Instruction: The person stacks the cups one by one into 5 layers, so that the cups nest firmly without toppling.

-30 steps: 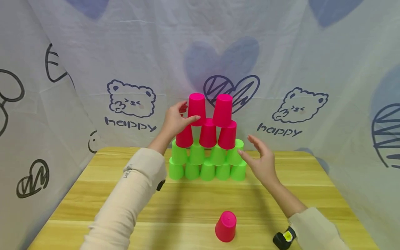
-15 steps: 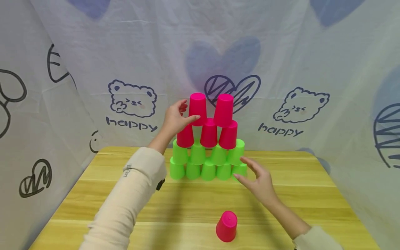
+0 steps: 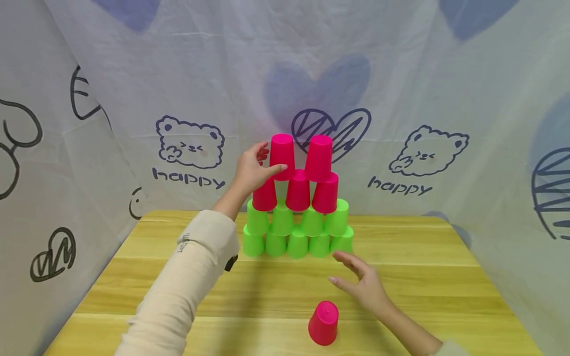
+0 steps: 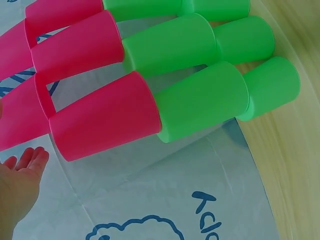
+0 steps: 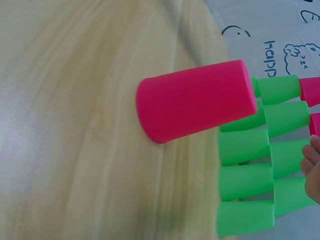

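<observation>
An upside-down pink cup (image 3: 281,151) stands at the top left of a stacked cup pyramid. My left hand (image 3: 254,170) is beside it, thumb across its front and fingers loosely spread at its left; whether they touch it I cannot tell. To its right is another upside-down pink cup (image 3: 319,160). Both rest on a row of three pink cups (image 3: 298,193), above two rows of green cups (image 3: 297,243). A lone pink cup (image 3: 323,324) stands upside down on the table in front. My right hand (image 3: 367,289) hovers above and right of it, thumb and fingers apart, holding nothing.
The wooden table (image 3: 423,282) extends around the pyramid on both sides. A pale cloth (image 3: 267,89) with printed hearts and bears hangs close behind the cups and along both sides.
My right hand has come down and toward me, from beside the upper green row to near the lone pink cup. The left hand and the stacked cups have stayed in place.
</observation>
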`<action>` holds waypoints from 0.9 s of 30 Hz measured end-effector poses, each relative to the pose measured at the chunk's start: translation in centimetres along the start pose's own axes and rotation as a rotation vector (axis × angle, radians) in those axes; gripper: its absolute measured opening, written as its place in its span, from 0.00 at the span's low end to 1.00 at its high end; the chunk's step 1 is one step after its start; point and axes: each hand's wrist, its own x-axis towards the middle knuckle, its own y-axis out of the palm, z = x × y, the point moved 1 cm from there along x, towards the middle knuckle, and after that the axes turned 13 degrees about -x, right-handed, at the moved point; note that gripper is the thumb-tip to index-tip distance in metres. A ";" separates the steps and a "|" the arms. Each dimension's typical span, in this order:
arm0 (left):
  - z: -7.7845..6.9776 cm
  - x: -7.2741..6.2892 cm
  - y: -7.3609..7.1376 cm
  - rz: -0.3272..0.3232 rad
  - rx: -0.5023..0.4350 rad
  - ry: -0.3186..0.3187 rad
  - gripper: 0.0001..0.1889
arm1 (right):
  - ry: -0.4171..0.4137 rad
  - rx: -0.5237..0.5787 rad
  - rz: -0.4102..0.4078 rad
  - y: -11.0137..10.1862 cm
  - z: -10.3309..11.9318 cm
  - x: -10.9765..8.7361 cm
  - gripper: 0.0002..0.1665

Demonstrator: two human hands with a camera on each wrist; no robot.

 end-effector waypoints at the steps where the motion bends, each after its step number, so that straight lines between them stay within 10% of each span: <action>1: 0.0 0.0 0.0 -0.003 -0.007 -0.001 0.38 | -0.007 0.004 0.013 0.1 -0.1 -0.2 0.28; 27: 0.3 0.0 0.8 0.003 -0.039 0.038 0.34 | -0.024 0.051 0.194 0.6 -2.7 -5.5 0.36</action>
